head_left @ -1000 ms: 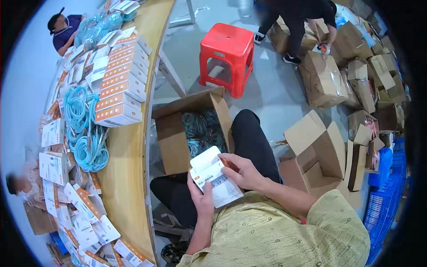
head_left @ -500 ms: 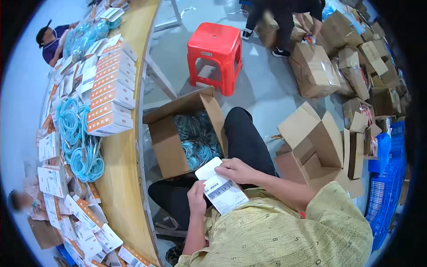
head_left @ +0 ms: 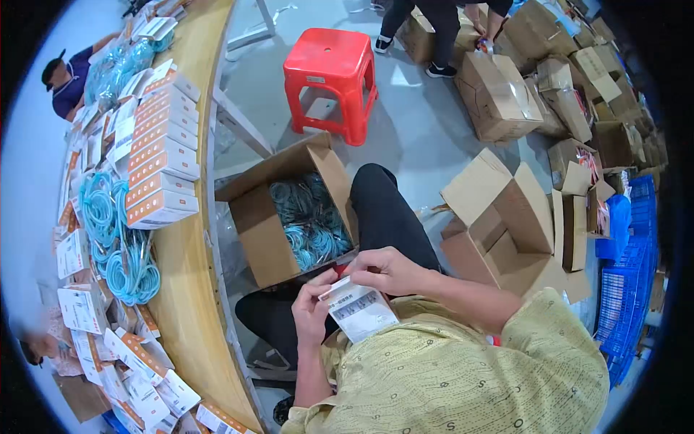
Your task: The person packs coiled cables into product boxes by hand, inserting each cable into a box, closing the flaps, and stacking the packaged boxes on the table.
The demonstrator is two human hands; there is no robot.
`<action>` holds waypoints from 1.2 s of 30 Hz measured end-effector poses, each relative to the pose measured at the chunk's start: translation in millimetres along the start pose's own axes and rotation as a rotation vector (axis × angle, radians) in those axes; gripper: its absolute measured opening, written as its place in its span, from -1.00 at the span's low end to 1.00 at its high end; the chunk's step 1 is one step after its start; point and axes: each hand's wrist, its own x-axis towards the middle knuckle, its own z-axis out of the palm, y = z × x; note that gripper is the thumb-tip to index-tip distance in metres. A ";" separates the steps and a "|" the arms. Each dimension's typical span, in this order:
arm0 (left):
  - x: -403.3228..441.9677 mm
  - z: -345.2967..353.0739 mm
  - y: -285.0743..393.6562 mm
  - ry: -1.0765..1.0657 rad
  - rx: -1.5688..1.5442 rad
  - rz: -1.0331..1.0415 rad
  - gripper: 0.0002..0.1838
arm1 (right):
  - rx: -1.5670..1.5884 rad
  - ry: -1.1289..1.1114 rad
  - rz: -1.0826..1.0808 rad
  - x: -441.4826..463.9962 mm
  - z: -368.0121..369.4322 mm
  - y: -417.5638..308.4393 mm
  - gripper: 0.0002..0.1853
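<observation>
A small white printed box (head_left: 363, 315) lies against my lap, its top end turned away from me. My left hand (head_left: 311, 312) is closed around the box's upper left corner, thumb and fingers at its edge. My right hand (head_left: 389, 272) pinches the top end of the same box, fingers bent over the flap. Just beyond my hands, an open carton (head_left: 264, 235) on the floor side holds several coiled light-blue cables (head_left: 316, 242) in clear bags. The inside of the white box is hidden.
On my left, a wooden table (head_left: 189, 289) carries stacked white-and-orange boxes (head_left: 160, 170), blue cable coils (head_left: 130, 271) and loose boxes. A red stool (head_left: 329, 61) stands ahead. An open carton (head_left: 499, 246), blue crates (head_left: 625, 289) and a person beside a taped carton (head_left: 499, 94) are right.
The white flap that stood up from the box's top is now folded down. My right hand has moved onto that end, and my left hand has shifted slightly left.
</observation>
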 end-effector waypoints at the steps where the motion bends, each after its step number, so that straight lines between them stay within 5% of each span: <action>1: 1.8 0.4 8.9 -0.035 0.005 -0.031 -0.80 | -0.018 -0.057 0.022 2.2 -3.1 -9.1 -0.89; 8: 0.4 1.2 51.6 -0.166 0.257 -0.163 -0.69 | -0.088 -0.133 0.090 3.7 -4.0 -34.0 -0.90; 24: -2.2 -22.9 45.9 -0.243 0.014 -0.319 -0.63 | 0.053 -0.223 0.258 10.9 -4.5 -48.1 -0.86; 36: -23.7 -18.0 29.7 -0.242 0.158 -0.052 -0.56 | -0.205 -0.339 -0.147 1.0 -4.4 -48.3 -0.74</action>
